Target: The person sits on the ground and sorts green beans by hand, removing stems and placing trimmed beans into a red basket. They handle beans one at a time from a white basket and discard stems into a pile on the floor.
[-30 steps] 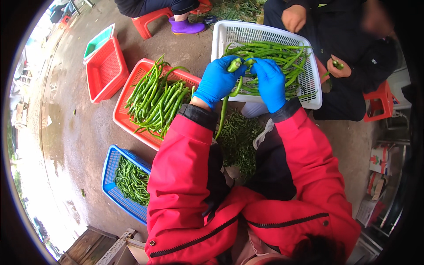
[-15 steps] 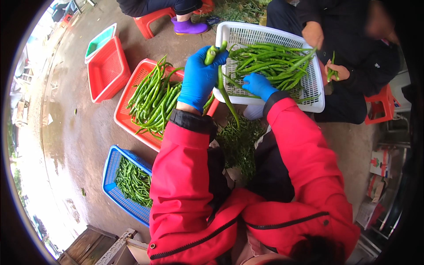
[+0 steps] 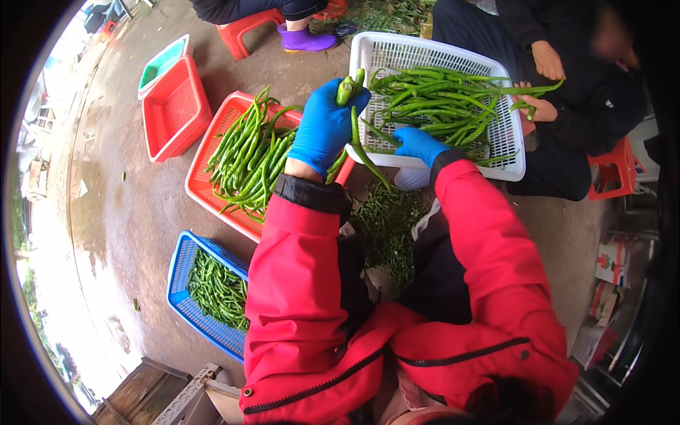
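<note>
My left hand (image 3: pixel 322 127), in a blue glove, is closed around a few long green chili peppers (image 3: pixel 346 91). Their stem ends stick up past the thumb, and one pepper hangs down below the hand. At the near side of a white slotted basket (image 3: pixel 360 53), my right hand (image 3: pixel 419 144), also blue-gloved, has its fingers closed on the end of a green chili pepper (image 3: pixel 382 133). A loose pile of long green chili peppers (image 3: pixel 439 99) lies in that basket, mostly pointing left to right.
Left of my hands stands a red basket (image 3: pixel 195 185) with long peppers; a blue basket (image 3: pixel 185 301) below holds smaller ones. Farther left are red (image 3: pixel 170 106) and green-lined baskets (image 3: pixel 159 67). Green trimmings (image 3: pixel 386 227) lie between my knees. A co-worker's hands (image 3: pixel 542 106) are right of the white basket.
My right hand has shifted slightly left along the basket's near side. The co-worker's upper hand has moved right, and a pepper now juts over the basket's right rim. My left hand keeps its grip.
</note>
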`<state>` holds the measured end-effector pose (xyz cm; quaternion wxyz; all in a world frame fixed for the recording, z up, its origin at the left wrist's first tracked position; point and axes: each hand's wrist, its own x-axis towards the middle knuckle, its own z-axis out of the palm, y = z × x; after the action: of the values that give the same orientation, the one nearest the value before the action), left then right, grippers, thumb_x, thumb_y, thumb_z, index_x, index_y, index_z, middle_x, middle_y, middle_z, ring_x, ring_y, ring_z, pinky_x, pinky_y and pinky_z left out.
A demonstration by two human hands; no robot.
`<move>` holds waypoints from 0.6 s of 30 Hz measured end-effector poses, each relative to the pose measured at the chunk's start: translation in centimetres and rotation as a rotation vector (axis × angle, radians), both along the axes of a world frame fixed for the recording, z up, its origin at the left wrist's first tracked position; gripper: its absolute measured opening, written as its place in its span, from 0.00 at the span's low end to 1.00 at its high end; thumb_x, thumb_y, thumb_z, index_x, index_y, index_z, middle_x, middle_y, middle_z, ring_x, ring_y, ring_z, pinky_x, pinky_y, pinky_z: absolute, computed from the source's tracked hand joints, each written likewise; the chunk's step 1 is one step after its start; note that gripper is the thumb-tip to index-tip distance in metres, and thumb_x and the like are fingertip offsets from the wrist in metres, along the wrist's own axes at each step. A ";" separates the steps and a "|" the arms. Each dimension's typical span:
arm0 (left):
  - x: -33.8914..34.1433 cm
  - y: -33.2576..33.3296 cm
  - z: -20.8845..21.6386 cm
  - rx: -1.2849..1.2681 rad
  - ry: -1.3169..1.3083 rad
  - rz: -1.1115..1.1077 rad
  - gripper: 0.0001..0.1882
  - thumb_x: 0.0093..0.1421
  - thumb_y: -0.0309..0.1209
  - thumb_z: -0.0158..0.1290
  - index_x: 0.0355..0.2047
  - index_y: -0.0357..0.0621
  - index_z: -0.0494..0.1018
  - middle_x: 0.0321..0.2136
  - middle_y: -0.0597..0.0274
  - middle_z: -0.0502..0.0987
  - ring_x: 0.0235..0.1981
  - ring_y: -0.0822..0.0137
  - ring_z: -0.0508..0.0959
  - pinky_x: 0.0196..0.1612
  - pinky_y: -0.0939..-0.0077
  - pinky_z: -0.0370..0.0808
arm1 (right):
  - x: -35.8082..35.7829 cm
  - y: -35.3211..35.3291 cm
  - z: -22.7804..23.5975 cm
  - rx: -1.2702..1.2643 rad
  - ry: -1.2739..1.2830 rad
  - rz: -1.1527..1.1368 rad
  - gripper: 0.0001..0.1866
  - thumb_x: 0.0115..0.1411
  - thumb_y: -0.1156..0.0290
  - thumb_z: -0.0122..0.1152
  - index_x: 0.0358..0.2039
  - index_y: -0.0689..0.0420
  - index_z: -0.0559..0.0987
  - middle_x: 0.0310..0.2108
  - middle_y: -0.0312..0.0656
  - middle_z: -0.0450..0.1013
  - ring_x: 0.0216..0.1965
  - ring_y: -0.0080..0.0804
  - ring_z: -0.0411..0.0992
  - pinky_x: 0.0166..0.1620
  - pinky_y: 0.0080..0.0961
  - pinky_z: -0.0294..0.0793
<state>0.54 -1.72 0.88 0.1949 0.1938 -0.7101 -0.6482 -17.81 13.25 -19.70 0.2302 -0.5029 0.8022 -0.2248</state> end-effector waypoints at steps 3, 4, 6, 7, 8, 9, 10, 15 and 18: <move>0.2 0.3 0.2 0.187 0.035 0.018 0.12 0.56 0.29 0.55 0.37 0.33 0.72 0.29 0.63 0.76 0.31 0.73 0.75 0.38 0.79 0.71 | -0.1 -0.1 0.1 0.200 0.090 0.118 0.13 0.46 0.63 0.60 0.31 0.55 0.78 0.28 0.49 0.74 0.30 0.49 0.73 0.35 0.39 0.71; 0.2 0.2 0.4 0.247 0.065 0.025 0.11 0.56 0.28 0.54 0.37 0.32 0.72 0.27 0.61 0.76 0.29 0.70 0.76 0.35 0.78 0.72 | -0.4 -0.3 0.7 0.324 0.139 0.145 0.14 0.47 0.62 0.61 0.32 0.55 0.78 0.29 0.50 0.74 0.30 0.48 0.73 0.35 0.38 0.71; 0.2 -0.3 0.8 0.205 0.066 0.112 0.11 0.55 0.29 0.55 0.36 0.33 0.72 0.25 0.62 0.75 0.26 0.71 0.75 0.32 0.79 0.71 | -1.2 -0.5 3.0 0.179 0.038 -0.156 0.15 0.48 0.61 0.61 0.33 0.57 0.78 0.30 0.51 0.74 0.31 0.46 0.73 0.35 0.37 0.71; 0.2 -0.4 0.9 0.226 0.066 0.147 0.11 0.55 0.29 0.56 0.35 0.34 0.72 0.24 0.62 0.75 0.25 0.71 0.75 0.30 0.79 0.71 | -1.4 -0.3 4.5 0.090 -0.008 -0.303 0.15 0.49 0.61 0.62 0.33 0.58 0.78 0.30 0.51 0.74 0.31 0.45 0.73 0.34 0.36 0.71; 0.2 -0.5 1.0 0.255 0.096 0.206 0.11 0.54 0.31 0.56 0.34 0.36 0.72 0.22 0.63 0.74 0.23 0.72 0.74 0.27 0.81 0.69 | -1.7 -0.3 6.2 -0.069 -0.050 -0.348 0.13 0.51 0.64 0.61 0.35 0.59 0.77 0.30 0.46 0.75 0.30 0.37 0.72 0.34 0.31 0.70; 0.2 -0.8 1.3 0.230 0.073 0.240 0.12 0.53 0.31 0.57 0.34 0.36 0.73 0.21 0.63 0.74 0.23 0.72 0.74 0.27 0.81 0.69 | -1.8 -0.3 8.2 -0.193 -0.103 -0.423 0.12 0.54 0.68 0.60 0.36 0.60 0.77 0.30 0.40 0.75 0.29 0.28 0.71 0.34 0.26 0.69; 0.3 -0.9 1.4 0.234 0.086 0.246 0.11 0.53 0.31 0.57 0.33 0.36 0.73 0.21 0.63 0.74 0.22 0.72 0.74 0.27 0.81 0.69 | -1.5 0.2 10.1 -0.386 -0.113 -0.388 0.10 0.56 0.69 0.58 0.36 0.60 0.77 0.31 0.43 0.75 0.30 0.31 0.72 0.34 0.27 0.70; 0.2 -0.6 1.7 0.344 0.054 0.133 0.10 0.53 0.30 0.57 0.32 0.35 0.74 0.21 0.63 0.74 0.22 0.71 0.74 0.28 0.80 0.69 | 4.1 5.3 19.1 -0.779 -0.198 -0.354 0.09 0.56 0.77 0.56 0.38 0.57 0.76 0.37 0.40 0.74 0.32 0.28 0.72 0.35 0.23 0.71; 0.3 0.0 1.7 0.311 -0.033 -0.038 0.10 0.54 0.31 0.56 0.30 0.34 0.74 0.21 0.63 0.74 0.22 0.71 0.74 0.29 0.79 0.70 | 8.3 5.9 21.0 -0.958 0.189 -0.046 0.12 0.52 0.77 0.60 0.39 0.54 0.77 0.38 0.38 0.73 0.30 0.28 0.71 0.34 0.24 0.71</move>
<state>0.84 -1.69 2.57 0.1382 0.2188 -0.6079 -0.7507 -9.49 19.13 1.28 -0.1058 -0.5526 0.6369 -0.5270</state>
